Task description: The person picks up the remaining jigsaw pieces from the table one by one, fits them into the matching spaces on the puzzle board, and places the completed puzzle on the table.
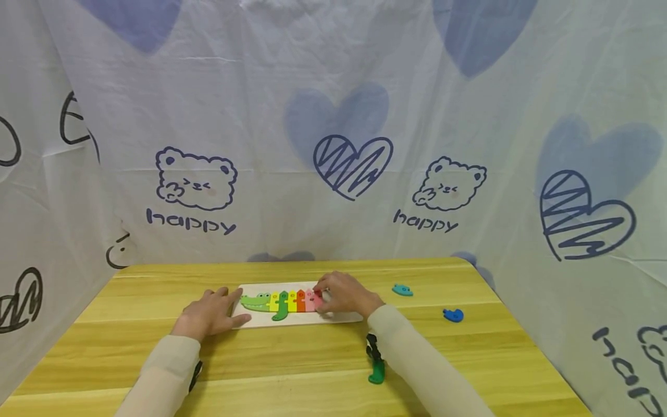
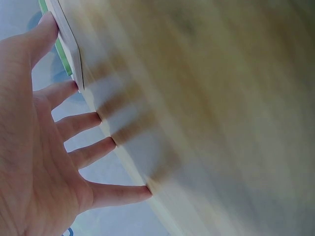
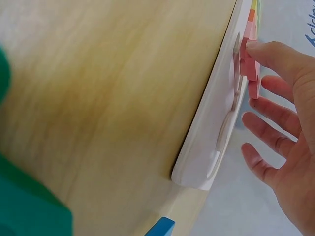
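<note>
A white puzzle board (image 1: 307,320) lies on the table, with a crocodile of coloured pieces in its left and middle part. The green head piece (image 1: 254,303) is at the left, followed by yellow, green, orange, red and pink pieces. My left hand (image 1: 208,313) rests at the board's left end, thumb and fingers spread, fingertips down at the table and board edge. Over the crocodile's pink end, my right hand (image 1: 341,293) pinches a pink puzzle piece (image 3: 251,68) between thumb and index finger. Right of it, an empty recess (image 3: 224,130) shows in the board.
To the right of the board lie a turquoise puzzle piece (image 1: 402,289) and a blue one (image 1: 453,315). A green piece (image 1: 377,372) sits beside my right forearm, nearer the front. A printed white cloth (image 1: 271,220) hangs behind the wooden table (image 1: 271,365).
</note>
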The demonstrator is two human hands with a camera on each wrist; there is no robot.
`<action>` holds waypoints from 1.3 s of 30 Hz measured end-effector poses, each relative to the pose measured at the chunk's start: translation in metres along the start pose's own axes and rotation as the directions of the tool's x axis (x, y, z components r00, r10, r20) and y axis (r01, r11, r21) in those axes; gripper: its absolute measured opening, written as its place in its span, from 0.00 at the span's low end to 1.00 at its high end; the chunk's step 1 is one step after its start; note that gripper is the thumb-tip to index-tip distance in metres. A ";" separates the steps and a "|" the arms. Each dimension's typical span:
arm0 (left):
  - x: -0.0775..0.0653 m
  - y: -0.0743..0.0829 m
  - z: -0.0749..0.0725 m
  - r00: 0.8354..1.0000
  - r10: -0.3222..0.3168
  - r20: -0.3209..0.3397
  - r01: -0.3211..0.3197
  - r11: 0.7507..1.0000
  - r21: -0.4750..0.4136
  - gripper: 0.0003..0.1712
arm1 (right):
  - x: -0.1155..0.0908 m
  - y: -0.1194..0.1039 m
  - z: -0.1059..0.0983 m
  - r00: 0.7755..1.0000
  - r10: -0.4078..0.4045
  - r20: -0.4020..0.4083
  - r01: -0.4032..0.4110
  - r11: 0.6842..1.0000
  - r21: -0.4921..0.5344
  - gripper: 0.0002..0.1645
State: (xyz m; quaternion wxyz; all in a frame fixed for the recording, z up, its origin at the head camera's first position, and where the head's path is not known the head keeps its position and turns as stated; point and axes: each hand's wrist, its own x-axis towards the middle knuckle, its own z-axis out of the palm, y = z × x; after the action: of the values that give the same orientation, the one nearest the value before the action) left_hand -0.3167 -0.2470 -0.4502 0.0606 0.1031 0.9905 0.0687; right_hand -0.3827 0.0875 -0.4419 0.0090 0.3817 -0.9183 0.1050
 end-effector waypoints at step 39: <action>-0.002 0.002 -0.003 1.000 -0.003 0.001 0.003 1.000 0.003 0.52 | 0.000 -0.003 0.001 0.994 0.069 0.083 -0.069 0.998 0.004 0.27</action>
State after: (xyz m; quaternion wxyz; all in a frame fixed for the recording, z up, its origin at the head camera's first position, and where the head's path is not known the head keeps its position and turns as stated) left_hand -0.3145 -0.2458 -0.4468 0.0610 0.1019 0.9907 0.0669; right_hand -0.3801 0.0848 -0.4426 -0.0338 0.3538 -0.9301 0.0925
